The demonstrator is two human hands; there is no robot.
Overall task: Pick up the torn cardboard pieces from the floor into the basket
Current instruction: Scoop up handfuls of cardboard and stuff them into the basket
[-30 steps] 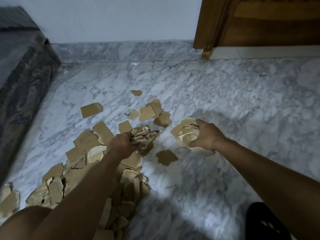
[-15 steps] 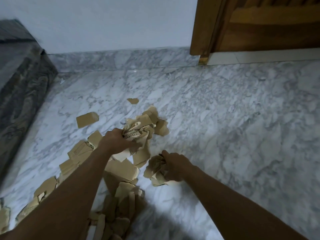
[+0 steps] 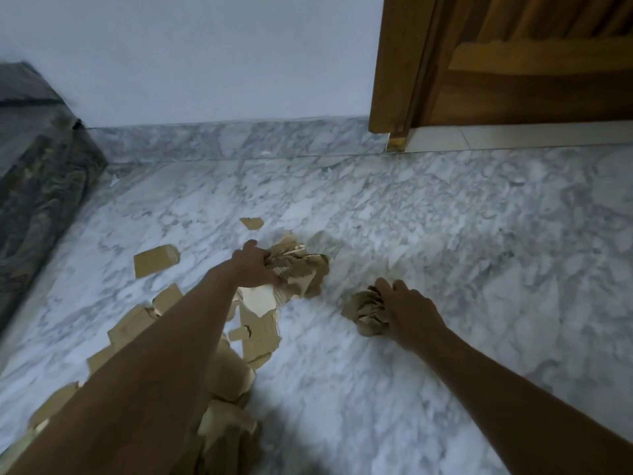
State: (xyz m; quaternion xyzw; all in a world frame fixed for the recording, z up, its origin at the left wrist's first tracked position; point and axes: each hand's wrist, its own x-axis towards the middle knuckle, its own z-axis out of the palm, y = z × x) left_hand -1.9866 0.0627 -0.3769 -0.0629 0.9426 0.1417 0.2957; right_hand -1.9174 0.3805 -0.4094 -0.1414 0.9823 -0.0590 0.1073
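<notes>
Torn brown cardboard pieces lie on the marble floor (image 3: 445, 255), most in a heap (image 3: 236, 371) under my left forearm. My left hand (image 3: 251, 265) grips a thick bundle of cardboard pieces (image 3: 296, 269) at the far end of the heap. My right hand (image 3: 406, 308) holds a smaller crumpled wad of cardboard (image 3: 366, 311) low against the floor, to the right of the heap. A loose rectangular piece (image 3: 156, 260) lies to the left and a small scrap (image 3: 251, 222) beyond my left hand. No basket is in view.
A dark patterned mattress or cushion edge (image 3: 37, 186) runs along the left. A white wall with a marble skirting (image 3: 233, 138) is ahead. A wooden door and frame (image 3: 496, 63) stand at the upper right.
My left hand has reached farther forward with its bundle over the pieces ahead. My right hand has kept its wad and shifted right. The view has tilted up a little.
</notes>
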